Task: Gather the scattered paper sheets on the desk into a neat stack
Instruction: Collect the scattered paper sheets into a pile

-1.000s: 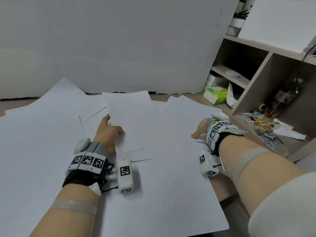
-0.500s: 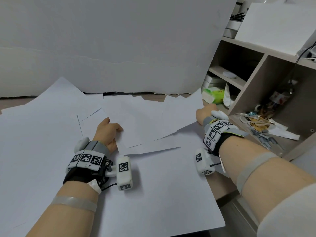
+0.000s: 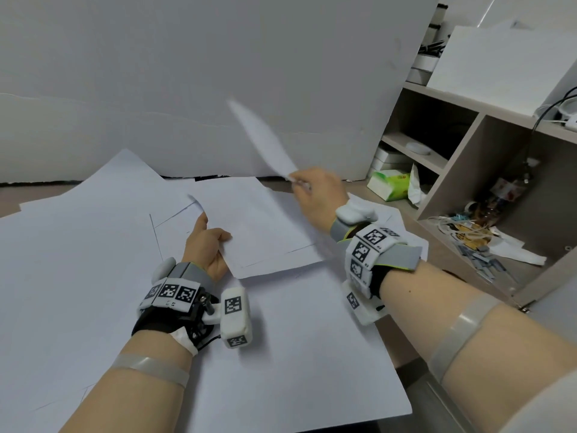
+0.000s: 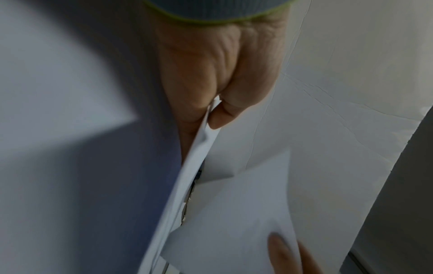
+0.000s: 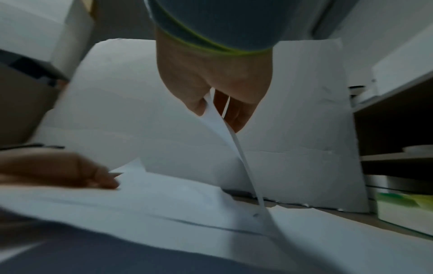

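Observation:
White paper sheets lie scattered over a large white sheet [image 3: 281,354] that covers the desk. My left hand [image 3: 209,245] pinches the left edge of a small pile of sheets [image 3: 259,226] at mid-desk; the left wrist view shows thumb and finger clamped on those sheets [image 4: 199,140]. My right hand [image 3: 312,190] is raised behind the pile and pinches the corner of one loose sheet [image 3: 265,139], which stands up in the air, blurred. In the right wrist view that sheet [image 5: 232,140] hangs edge-on from my fingers [image 5: 236,113].
A white board [image 3: 218,73] stands along the back of the desk. At the right is a wooden shelf unit [image 3: 484,157] with a green tissue pack [image 3: 390,182], boxes and cluttered small items [image 3: 477,229]. More sheets [image 3: 78,214] spread to the left.
My right hand moved from the desk's right side up and leftward, lifting one sheet into the air. The left hand kept its hold on the pile.

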